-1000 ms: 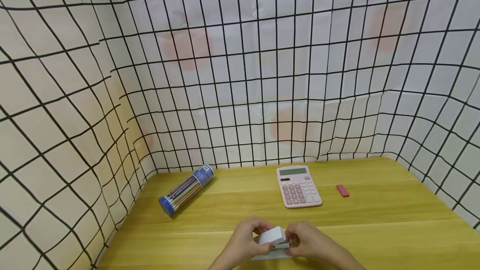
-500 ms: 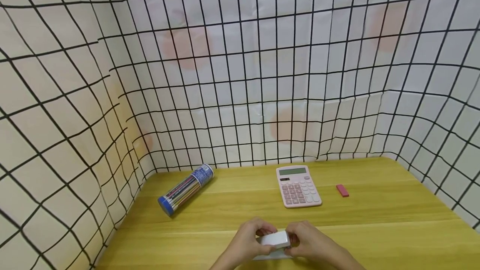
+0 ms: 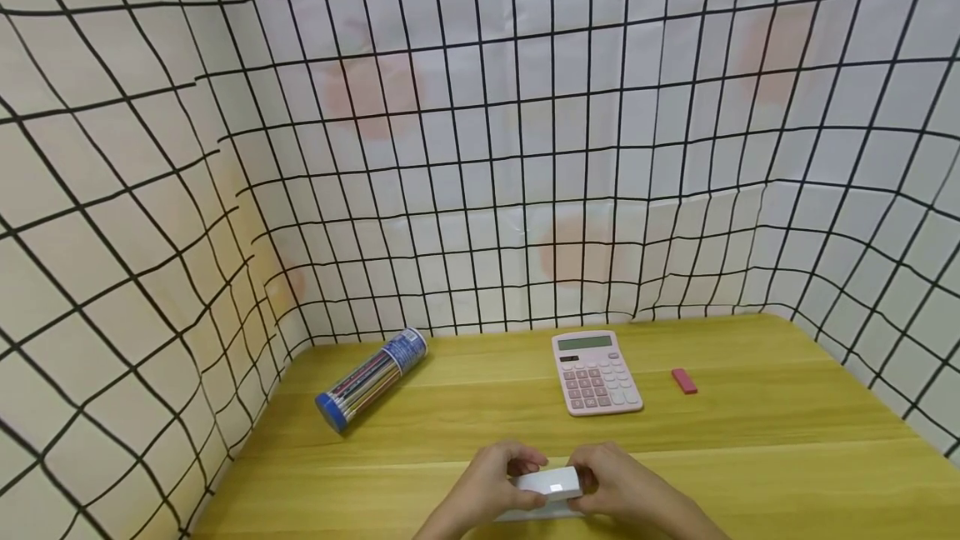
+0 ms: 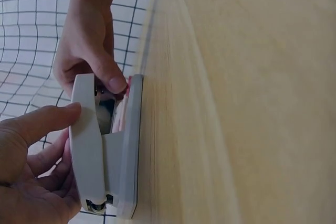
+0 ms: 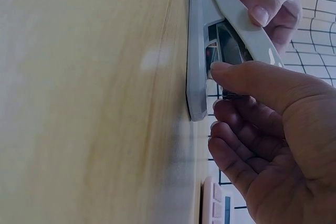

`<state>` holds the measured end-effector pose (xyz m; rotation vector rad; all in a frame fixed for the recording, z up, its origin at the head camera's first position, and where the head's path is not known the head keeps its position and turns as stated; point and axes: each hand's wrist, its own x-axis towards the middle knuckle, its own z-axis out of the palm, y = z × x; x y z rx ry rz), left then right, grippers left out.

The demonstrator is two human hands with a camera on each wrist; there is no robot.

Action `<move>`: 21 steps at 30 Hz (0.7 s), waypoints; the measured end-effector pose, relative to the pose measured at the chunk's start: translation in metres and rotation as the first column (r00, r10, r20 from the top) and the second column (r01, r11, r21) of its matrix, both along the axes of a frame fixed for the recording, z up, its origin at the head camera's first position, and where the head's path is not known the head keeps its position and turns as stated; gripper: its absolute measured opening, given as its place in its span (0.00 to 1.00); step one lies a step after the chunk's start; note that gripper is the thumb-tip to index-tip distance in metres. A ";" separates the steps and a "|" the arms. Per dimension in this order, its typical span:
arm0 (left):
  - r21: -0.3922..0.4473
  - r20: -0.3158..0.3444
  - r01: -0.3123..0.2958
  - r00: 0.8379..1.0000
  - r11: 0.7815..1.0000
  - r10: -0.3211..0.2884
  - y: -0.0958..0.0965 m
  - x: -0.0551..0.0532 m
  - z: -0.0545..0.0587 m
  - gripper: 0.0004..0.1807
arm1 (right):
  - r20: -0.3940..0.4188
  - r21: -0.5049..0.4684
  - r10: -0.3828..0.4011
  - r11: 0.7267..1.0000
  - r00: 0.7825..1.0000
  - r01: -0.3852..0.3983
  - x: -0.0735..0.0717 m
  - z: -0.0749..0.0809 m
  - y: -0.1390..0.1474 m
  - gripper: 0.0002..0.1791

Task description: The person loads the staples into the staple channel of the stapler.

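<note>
A white and grey stapler [image 3: 558, 483] stands on its base at the table's near edge. My left hand [image 3: 491, 480] grips its top cover from the left; in the left wrist view, the thumb lies along the white cover [image 4: 86, 145]. From the other side, my right hand [image 3: 617, 480] pinches the stapler's front end. The right wrist view has that hand's thumb [image 5: 247, 74] at the dark metal magazine [image 5: 229, 43], between raised cover and grey base [image 5: 196, 56], with the other fingers curled below. Something small and red shows beside the right thumb in the left wrist view.
Beyond the hands, a pink calculator [image 3: 597, 373] lies on the wooden table [image 3: 480, 390]. A small red-pink block [image 3: 684, 381] is to its right. On the left lies a clear, blue-capped tube of pencils [image 3: 372, 380]. Grid-patterned cloth [image 3: 450, 148] walls in the table.
The stapler's cover has come down at its front end, hiding the metal part that showed a second ago. Both hands have stayed almost in place around it.
</note>
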<state>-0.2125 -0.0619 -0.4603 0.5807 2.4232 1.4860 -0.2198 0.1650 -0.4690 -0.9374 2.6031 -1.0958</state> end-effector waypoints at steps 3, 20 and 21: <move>0.000 0.001 -0.005 1.000 1.000 0.005 -0.001 0.000 0.001 0.18 | 0.000 0.004 -0.002 1.000 1.000 0.002 0.000 0.000 0.000 0.09; -0.029 -0.068 0.035 0.997 0.999 -0.037 -0.019 -0.006 0.007 0.19 | 0.059 0.009 -0.003 1.000 0.998 0.002 -0.001 0.005 0.002 0.14; -0.020 -0.061 0.023 0.998 1.000 -0.024 -0.020 -0.005 0.007 0.19 | 0.052 0.011 -0.004 1.000 0.999 0.004 -0.001 0.006 0.002 0.14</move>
